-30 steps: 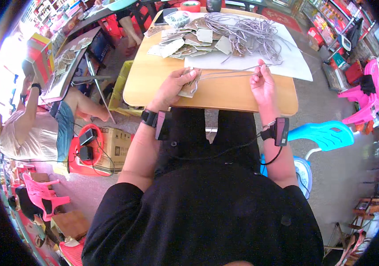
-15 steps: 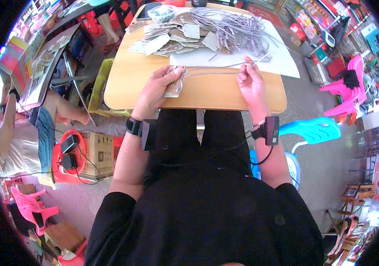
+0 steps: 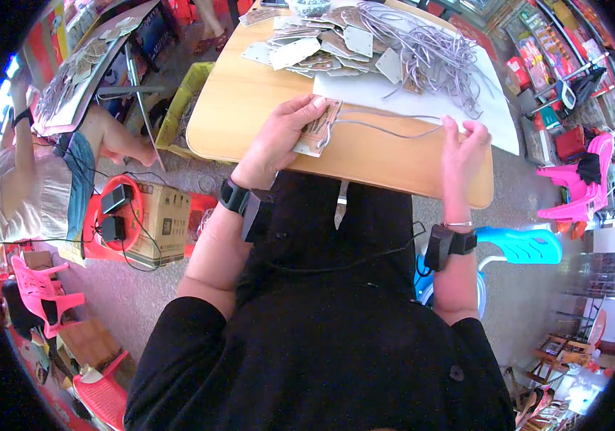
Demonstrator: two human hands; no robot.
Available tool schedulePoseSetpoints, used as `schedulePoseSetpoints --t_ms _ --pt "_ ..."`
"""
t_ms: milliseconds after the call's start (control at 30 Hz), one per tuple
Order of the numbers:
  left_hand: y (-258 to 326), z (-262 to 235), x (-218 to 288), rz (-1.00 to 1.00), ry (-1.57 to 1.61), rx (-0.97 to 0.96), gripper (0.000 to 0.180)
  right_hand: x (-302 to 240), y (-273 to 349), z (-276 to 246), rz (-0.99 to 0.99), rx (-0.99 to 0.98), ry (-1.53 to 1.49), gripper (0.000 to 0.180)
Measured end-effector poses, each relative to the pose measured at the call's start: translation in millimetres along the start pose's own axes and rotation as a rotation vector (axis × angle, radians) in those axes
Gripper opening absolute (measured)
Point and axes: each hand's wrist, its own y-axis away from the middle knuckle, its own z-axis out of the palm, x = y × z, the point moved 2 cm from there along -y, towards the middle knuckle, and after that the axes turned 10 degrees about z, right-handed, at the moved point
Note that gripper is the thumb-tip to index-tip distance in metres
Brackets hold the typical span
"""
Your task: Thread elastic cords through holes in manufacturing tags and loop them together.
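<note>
My left hand point(image 3: 276, 140) is closed on a small flat brown-and-white tag point(image 3: 315, 135), gripping it between thumb and fingers over the table's near side. A thin grey cord point(image 3: 388, 133) runs rightward from the tag in two strands. At its far end my right hand point(image 3: 464, 154) pinches the cord near the thumb tip; the exact grip is small in view. Beyond my hands lies a heap of similar flat tags point(image 3: 297, 52), some pale side up. Joined to it on the right is a tangle of grey cords point(image 3: 433, 61) on a white sheet point(image 3: 354, 92).
A clear bowl point(image 3: 310, 6) of small pieces stands at the table's far edge. Left of the wooden table point(image 3: 225, 115) is a yellow crate point(image 3: 178, 108); a person point(image 3: 31, 208) sits farther left. A blue chair point(image 3: 516, 246) is at my right, a pink one point(image 3: 588, 179) beyond.
My right hand has moved right and slightly nearer, drawing the cord out from the tag. The whole view has shifted, with the table now farther right. My left hand keeps the tag.
</note>
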Motion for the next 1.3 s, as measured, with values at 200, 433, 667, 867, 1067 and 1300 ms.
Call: schedulePoseSetpoints --t_ms 200,433,667,867,1067,1300 --pt "-1 5 -2 0.004 -0.059 -0.039 0.026 -82 27 -4 0.417 -0.824 -0.602 0.025" --pt "-1 6 -10 0.054 -0.251 -0.046 0.025 -107 42 23 0.753 -1.119 -0.985 0.019" --pt "0 10 -7 0.042 -0.308 -0.086 0.029 -116 41 20 0.81 -0.985 -1.071 0.017" --pt "-1 12 -9 0.039 -0.361 -0.077 0.027 -106 55 48 0.8 -0.855 -0.986 0.023" --pt "-1 17 -4 0.035 -0.443 -0.005 0.03 -108 57 59 0.862 -0.764 -1.059 0.015" --pt "8 31 -4 0.037 -0.119 0.073 0.033 -121 39 34 0.789 -0.713 -1.257 0.014"
